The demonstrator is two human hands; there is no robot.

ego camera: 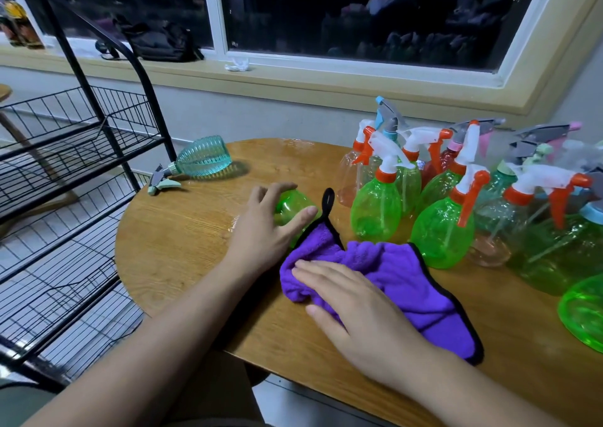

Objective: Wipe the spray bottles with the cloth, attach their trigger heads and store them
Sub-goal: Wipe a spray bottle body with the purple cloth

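1. Table (182, 247): round, wood-grain top, standing under a wide window (359, 12) whose glass is showing dark. Wet patches are shining on the wood at the far edge and beside the left grip.
2. Window sill (293, 74): a black bag (156, 40) is lying on it at the left and a crumpled white tissue (237, 64) nearer the middle.
3. Wire rack (81, 152): black, with several tiers, standing just beside the table's left edge.
4. Teal bottle (204, 156): ribbed, lying on its side at the far left of the table, its trigger head on and pointing toward the rack.
5. Cluster of spray bottles (440, 227): green, orange, red and teal, standing upright and crowded at the right of the table, most with trigger heads on.
6. Green bottle (292, 203): lying on the table near the middle, its near end passing under the cloth's corner.
7. Cloth (408, 273): purple with black edging and a black loop (328, 200), lying bunched on the table just in front of the cluster.
8. Left grip (264, 234): arching over the green bottle, fingers curving across its far side and thumb lying against its near side.
9. Right grip (365, 309): lying flat, fingers straight, pressing down on the cloth and clasping nothing, just right of the green bottle.
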